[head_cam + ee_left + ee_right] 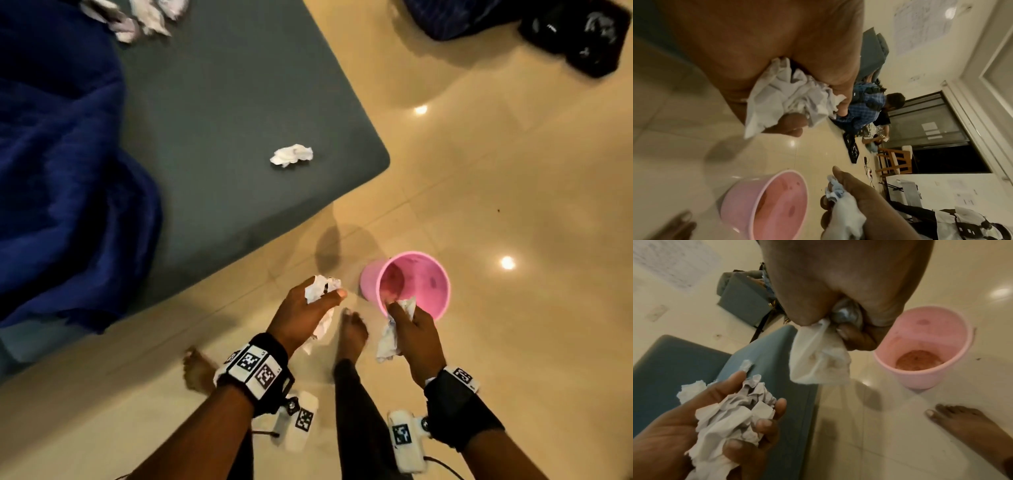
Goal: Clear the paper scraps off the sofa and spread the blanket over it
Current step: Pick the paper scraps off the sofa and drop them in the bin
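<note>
While I stood by the pink bin point(412, 284), my left hand point(305, 317) curled round one wad of paper point(320, 289) and my right hand point(416, 337) pinched another point(390, 337) just over the bin's rim. Both wads looked light, soft and crushable, needing only a loose grip. Beyond the bin, scraps point(292, 155) lay on the sofa point(222, 120), with the blanket point(58, 164) bunched at its far side.

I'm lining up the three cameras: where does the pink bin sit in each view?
Head: pink bin, lower centre-right on the floor, just beyond the right hand.
Left wrist: bottom left, tipped sideways.
Right wrist: right of centre.
Shared landmark: the scrap in that hand.
</note>
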